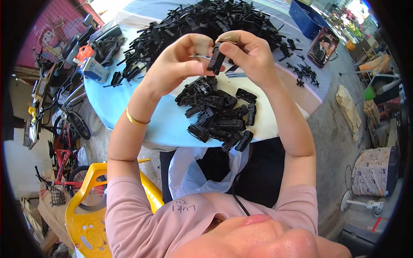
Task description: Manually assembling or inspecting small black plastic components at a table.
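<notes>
Above the table, both hands hold one small black plastic part (216, 59), a narrow block standing roughly upright. My left hand (178, 64) has its thumb at the lower end and its fingers curled by the upper end. My right hand (251, 56) pinches the top between thumb and fingers, with something tan around a fingertip. Just below lies a loose cluster of similar black plastic parts (221, 122). Behind my hands rises a large heap of small black plastic pieces (202, 23). The fingertips partly hide the held part.
A cloth-covered table (116, 105) carries everything. On its right sit small black pieces (304, 74), a phone (323, 47) and a blue basket (306, 19); on its left, a small box (94, 69). A white plastic bag (185, 172) rests at my lap, beside a yellow chair (92, 219).
</notes>
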The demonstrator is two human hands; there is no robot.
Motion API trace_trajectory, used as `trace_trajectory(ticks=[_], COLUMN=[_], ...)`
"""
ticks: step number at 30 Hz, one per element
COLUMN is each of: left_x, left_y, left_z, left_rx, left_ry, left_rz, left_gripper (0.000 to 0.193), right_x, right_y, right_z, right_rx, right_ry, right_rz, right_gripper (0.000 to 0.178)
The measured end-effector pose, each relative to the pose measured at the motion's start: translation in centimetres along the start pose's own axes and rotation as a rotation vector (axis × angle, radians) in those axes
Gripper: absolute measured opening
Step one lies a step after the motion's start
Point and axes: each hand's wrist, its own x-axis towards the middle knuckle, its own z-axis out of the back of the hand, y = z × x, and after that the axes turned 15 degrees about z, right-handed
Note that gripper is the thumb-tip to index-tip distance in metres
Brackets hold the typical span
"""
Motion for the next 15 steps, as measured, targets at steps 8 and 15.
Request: trace_trajectory(ticks=[8, 15], left_x=[0.5, 0.4], left_y=[0.9, 1.3], left_z=[-0.4, -0.7], left_rx=[-0.098, 0.285], left_ry=[-0.081, -0.446], left_rz=[0.100, -0.135], left_gripper=[0.018, 0.022], right_x=[-0.3, -0.7], right_y=[0.1, 0.0], right_z=[-1.0, -1.7], right_rx=[-0.104, -0.201], right_ry=[0.009, 0.022], right_rz=[0.064, -0.023], right_gripper=[0.016, 0.012])
